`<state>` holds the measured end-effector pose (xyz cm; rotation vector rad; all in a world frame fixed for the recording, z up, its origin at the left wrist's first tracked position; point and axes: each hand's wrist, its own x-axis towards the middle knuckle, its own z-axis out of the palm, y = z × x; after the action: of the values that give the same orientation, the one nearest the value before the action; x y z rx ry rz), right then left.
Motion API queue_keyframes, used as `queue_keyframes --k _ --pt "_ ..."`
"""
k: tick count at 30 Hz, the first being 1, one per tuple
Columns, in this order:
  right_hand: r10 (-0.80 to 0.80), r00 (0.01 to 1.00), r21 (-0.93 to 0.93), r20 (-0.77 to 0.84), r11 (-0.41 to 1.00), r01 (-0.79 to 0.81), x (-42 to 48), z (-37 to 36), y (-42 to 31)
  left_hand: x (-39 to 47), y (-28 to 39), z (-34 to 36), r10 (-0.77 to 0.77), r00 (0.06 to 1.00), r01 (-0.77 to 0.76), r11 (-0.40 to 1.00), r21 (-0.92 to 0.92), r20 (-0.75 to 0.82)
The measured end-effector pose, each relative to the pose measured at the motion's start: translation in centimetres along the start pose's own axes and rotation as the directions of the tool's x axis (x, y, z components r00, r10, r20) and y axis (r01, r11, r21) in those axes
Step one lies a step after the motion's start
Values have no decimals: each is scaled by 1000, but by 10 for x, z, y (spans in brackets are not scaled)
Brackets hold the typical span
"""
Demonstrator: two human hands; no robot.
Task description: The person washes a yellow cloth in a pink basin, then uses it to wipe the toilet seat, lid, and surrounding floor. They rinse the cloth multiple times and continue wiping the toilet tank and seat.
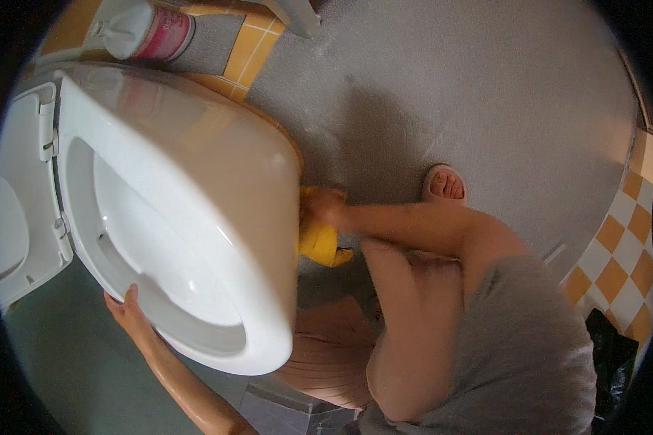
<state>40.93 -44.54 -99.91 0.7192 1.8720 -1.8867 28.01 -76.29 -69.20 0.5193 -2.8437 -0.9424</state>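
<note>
A white ceramic toilet [223, 217] fills the left of the view, its bowl uncovered and its seat and lid [27, 190] raised. My left hand [126, 307] grips the toilet's rim on its near-left side, thumb on top and fingers around the outer edge. Low at the front of the toilet, my right hand [324, 209] presses a yellow cloth [320, 246] against the base. Part of that cloth is hidden behind the bowl's outer wall, and the right hand is blurred.
A white plastic jug with a pink label [163, 33] stands beside the toilet. A grey leg [299, 19] of some furniture meets the grey floor [522, 109] at the top. Orange and white tiles [626, 255] and a black plastic bag [609, 353] are at the right.
</note>
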Motion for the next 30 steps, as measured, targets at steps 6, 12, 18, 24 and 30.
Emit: queue_keyframes --k 6,12,18,24,30 --pt "-109 990 -67 -88 992 103 115 -101 -79 -3 3 -4 -57 998 57 997 45 10" --pt "-376 917 -365 -136 879 306 127 -59 -52 7 3 -1 9 999 -10 999 37 41" --pt "0 968 -278 -252 958 -73 31 -37 -49 4 -4 -2 2 1000 -1 993 120 -14" --pt "20 994 -48 -105 999 -25 -36 -15 -6 11 -9 -5 -5 1000 5 1000 26 -2" --pt "221 918 -285 328 950 -127 -52 -3 11 15 -3 -3 -30 998 29 999 13 59"
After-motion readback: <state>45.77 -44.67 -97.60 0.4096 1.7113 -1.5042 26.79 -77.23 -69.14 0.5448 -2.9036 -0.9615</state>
